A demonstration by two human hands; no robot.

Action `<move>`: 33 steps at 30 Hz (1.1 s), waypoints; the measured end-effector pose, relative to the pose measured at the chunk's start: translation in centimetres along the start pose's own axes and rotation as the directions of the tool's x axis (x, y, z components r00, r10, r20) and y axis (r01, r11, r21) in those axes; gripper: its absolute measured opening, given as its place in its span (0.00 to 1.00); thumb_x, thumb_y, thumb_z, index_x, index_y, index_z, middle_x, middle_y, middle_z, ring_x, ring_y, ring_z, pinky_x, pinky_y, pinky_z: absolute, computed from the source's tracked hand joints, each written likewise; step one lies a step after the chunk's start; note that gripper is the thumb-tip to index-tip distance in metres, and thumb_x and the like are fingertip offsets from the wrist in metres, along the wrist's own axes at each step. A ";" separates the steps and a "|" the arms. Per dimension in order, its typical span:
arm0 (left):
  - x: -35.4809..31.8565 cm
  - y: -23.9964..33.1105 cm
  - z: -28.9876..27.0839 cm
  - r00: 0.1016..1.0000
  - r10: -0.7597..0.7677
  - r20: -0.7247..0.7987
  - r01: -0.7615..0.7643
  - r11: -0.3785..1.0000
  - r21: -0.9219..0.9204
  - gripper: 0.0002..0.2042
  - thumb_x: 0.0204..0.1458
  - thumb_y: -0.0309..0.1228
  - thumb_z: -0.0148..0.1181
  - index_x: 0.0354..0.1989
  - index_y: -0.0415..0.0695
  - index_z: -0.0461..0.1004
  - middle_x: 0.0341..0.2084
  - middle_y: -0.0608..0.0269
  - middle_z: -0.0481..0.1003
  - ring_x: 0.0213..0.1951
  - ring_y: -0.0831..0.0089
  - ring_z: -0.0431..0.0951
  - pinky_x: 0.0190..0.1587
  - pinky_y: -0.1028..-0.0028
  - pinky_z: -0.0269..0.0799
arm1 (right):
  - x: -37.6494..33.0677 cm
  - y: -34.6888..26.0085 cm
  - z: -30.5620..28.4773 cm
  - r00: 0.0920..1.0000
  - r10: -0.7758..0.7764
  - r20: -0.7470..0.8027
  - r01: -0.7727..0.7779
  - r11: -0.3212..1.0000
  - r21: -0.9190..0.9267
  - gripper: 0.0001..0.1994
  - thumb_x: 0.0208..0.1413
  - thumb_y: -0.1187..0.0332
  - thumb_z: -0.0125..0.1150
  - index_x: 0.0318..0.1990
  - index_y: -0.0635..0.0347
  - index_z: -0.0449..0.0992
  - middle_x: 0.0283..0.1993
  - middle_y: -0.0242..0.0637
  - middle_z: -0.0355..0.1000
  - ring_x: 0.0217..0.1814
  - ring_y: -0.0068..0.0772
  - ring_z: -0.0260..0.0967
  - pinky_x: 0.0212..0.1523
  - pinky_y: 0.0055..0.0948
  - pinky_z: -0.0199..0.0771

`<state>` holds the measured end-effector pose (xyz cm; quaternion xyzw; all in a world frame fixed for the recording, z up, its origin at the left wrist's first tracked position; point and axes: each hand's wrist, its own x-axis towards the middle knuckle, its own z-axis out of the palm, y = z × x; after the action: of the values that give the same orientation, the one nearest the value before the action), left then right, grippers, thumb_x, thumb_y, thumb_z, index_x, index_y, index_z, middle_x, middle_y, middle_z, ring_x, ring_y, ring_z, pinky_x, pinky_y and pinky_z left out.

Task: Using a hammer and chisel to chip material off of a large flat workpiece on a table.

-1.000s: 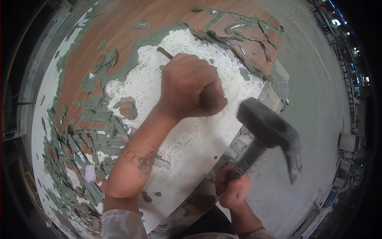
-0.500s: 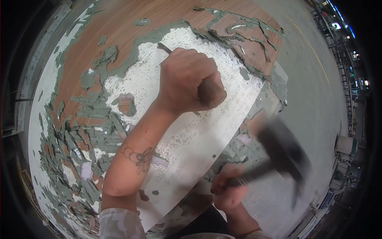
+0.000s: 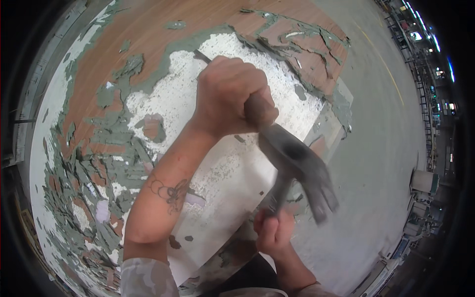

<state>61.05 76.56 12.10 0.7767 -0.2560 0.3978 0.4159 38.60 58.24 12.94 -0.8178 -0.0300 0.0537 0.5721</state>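
Note:
My left hand (image 3: 232, 94) is closed around the handle of a chisel (image 3: 202, 56), whose narrow blade sticks out past my knuckles at the edge of a bared white patch. My right hand (image 3: 273, 230) grips a claw hammer (image 3: 296, 157) by its handle. The hammer's face is against or very near the butt of the chisel handle, and its claw points to the lower right. Around the blade lies a board (image 3: 198, 20) with a brown wood-grain layer, broken grey-green material and the rough white surface (image 3: 232, 173) under it.
Loose grey-green flakes (image 3: 106, 178) cover the board's left side. Cracked pieces (image 3: 307, 44) lie at its far right corner. A grey floor (image 3: 381, 148) with a yellow line stretches to the right, toward racks and equipment (image 3: 425, 180) along the edge of view.
My right hand has swung the hammer up and to the left, from apart on the right to the chisel's butt. My left hand and the chisel have hardly moved.

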 end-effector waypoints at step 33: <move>-0.6 -1.4 0.3 0.998 0.049 0.041 -0.050 0.999 0.015 0.11 0.38 0.21 0.64 0.17 0.44 0.65 0.15 0.62 0.64 0.21 0.60 0.68 0.30 0.66 0.65 | 1.5 0.9 0.9 0.997 0.057 -0.047 -0.046 0.977 0.208 0.24 0.74 0.50 0.45 0.31 0.62 0.67 0.21 0.27 0.63 0.17 0.17 0.59 0.17 0.22 0.55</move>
<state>61.84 77.03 10.84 0.7813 -0.2803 0.3943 0.3944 39.95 58.94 11.72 -0.7555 0.0120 0.0498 0.6531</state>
